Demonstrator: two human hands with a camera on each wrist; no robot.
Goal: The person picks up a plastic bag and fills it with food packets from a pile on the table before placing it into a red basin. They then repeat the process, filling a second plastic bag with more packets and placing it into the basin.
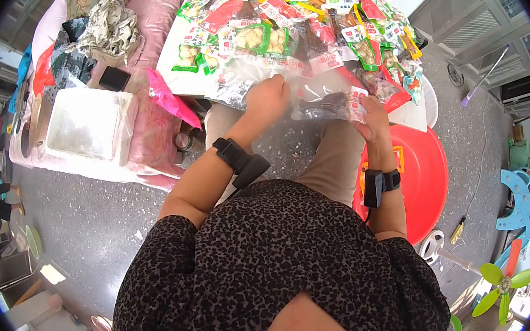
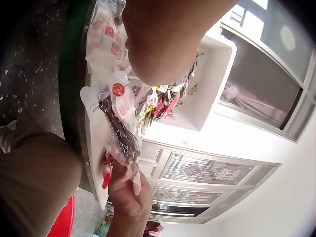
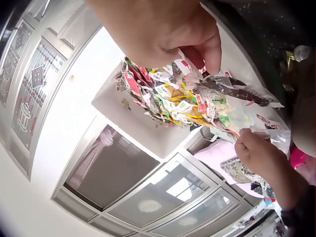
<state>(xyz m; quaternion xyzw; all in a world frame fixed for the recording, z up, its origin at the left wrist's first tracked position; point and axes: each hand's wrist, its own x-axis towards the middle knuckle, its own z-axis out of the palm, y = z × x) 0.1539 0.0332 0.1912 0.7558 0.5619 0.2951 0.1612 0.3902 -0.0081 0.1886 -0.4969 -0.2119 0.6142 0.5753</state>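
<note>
My right hand (image 1: 373,118) pinches the printed end of a clear packet (image 1: 324,105) with a long dark strip of food inside. In the right wrist view this packet (image 3: 239,92) stretches out from under the thumb and fingers. Facing it, my left hand (image 1: 268,102) has its fingers curled on a clear plastic bag (image 1: 236,78) at the table's near edge. The left wrist view shows the packet's dark strip (image 2: 118,129) running up from the right hand (image 2: 129,195). Much of the left hand's grip is hidden by its own back.
A heap of colourful snack packets (image 1: 274,9) covers the table. A red basin (image 1: 425,181) stands on the floor at my right. At left, a white foam box lid (image 1: 83,123) and a pink bag (image 1: 171,99) lie on a pink-covered bed, near a dark phone (image 1: 114,78).
</note>
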